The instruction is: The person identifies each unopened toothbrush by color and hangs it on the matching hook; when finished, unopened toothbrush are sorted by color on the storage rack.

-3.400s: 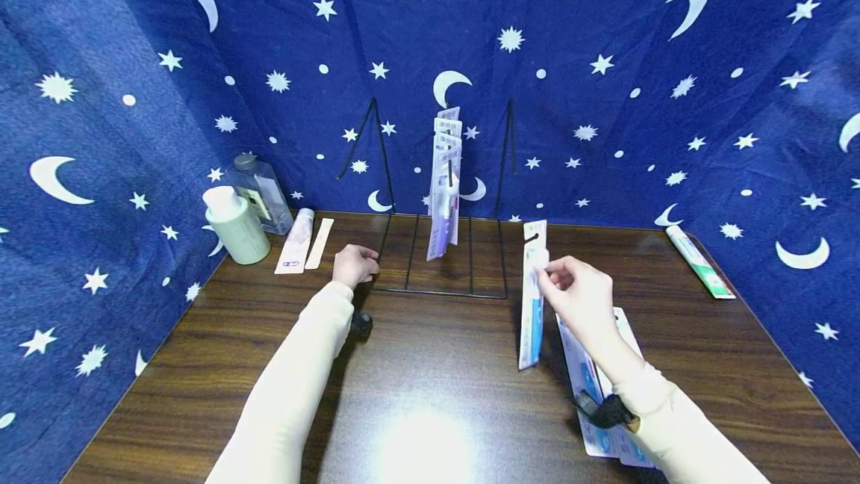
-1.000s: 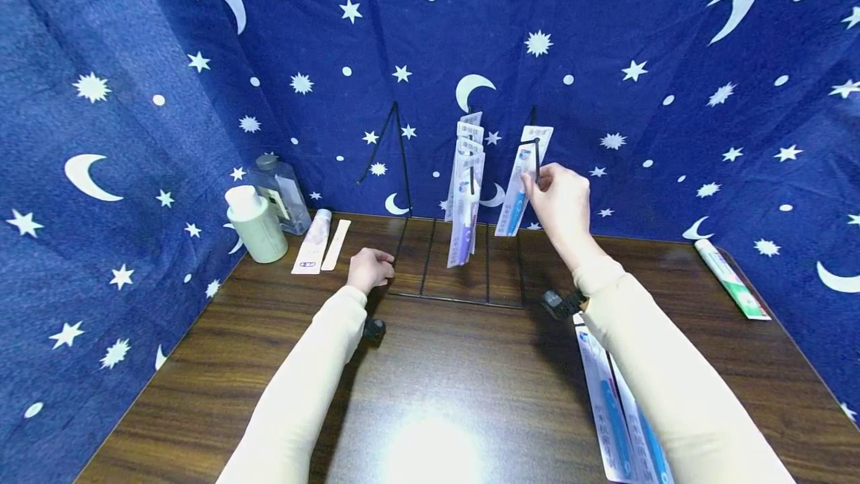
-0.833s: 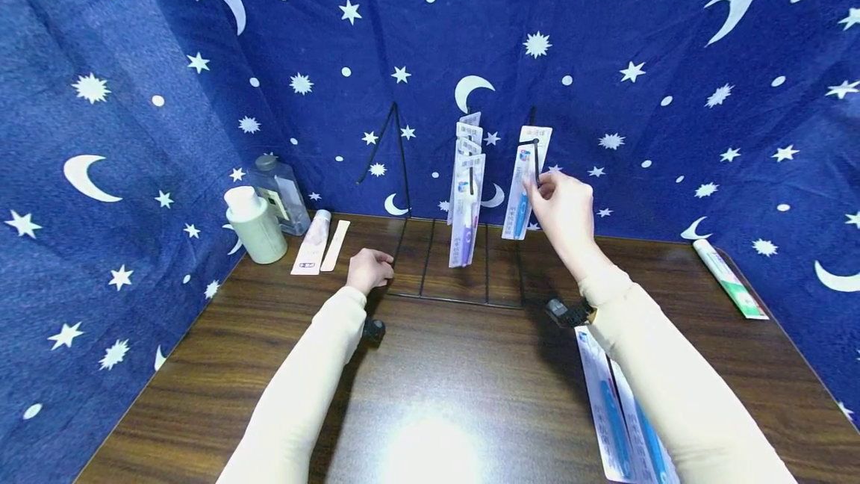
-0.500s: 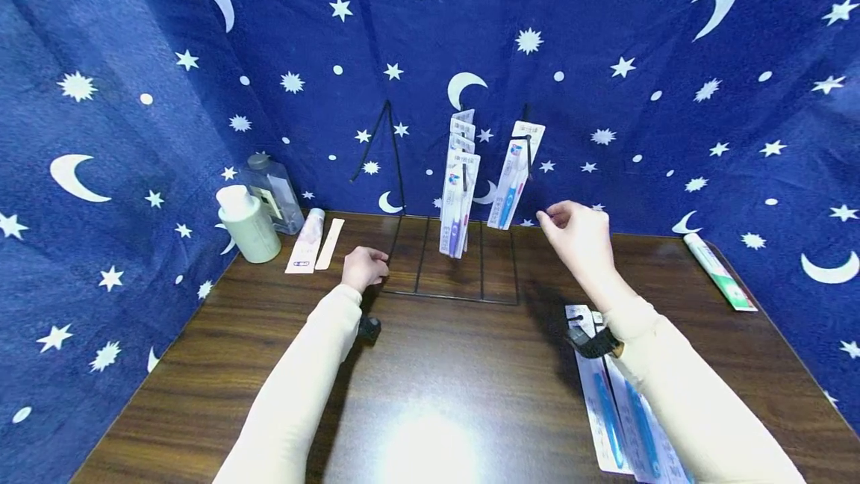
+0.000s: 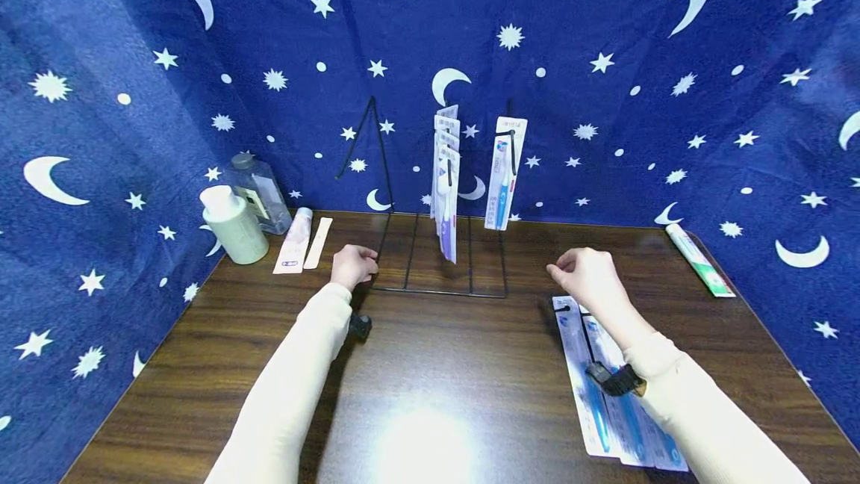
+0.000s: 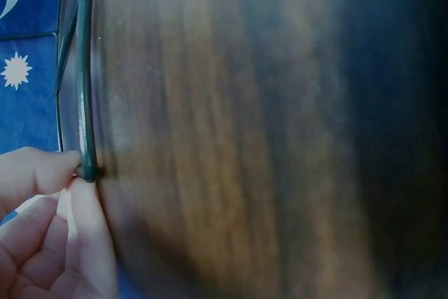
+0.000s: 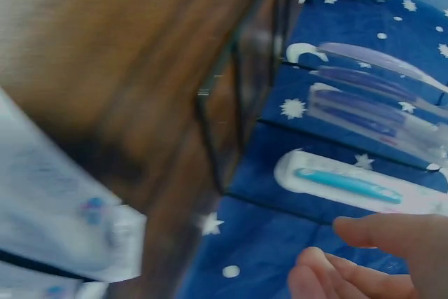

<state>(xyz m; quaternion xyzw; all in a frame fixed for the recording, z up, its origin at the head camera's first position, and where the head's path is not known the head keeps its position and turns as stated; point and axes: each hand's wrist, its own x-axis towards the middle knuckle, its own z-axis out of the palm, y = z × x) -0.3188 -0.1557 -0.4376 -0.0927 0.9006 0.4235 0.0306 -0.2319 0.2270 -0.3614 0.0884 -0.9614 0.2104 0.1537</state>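
Note:
My left hand pinches the front left corner of a black wire display rack; the left wrist view has thumb and finger on the wire. Several purple toothbrush packs hang one behind another from the rack's middle hook. A blue toothbrush pack hangs alone on the right hook. Holding nothing, my right hand hovers above several blue toothbrush packs lying on the table, its forearm covering part of them. In the right wrist view its fingers are apart from the hanging blue toothbrush.
At the back left stand a white-capped bottle and a clear bottle, beside a flat tube and a pale strip. A green and white toothpaste tube lies far right. A starry blue cloth rises behind the table.
My right hand carried a blue toothbrush pack from above the table up to the right hook and let go. It then drew back down and right. The left hand stayed at the rack.

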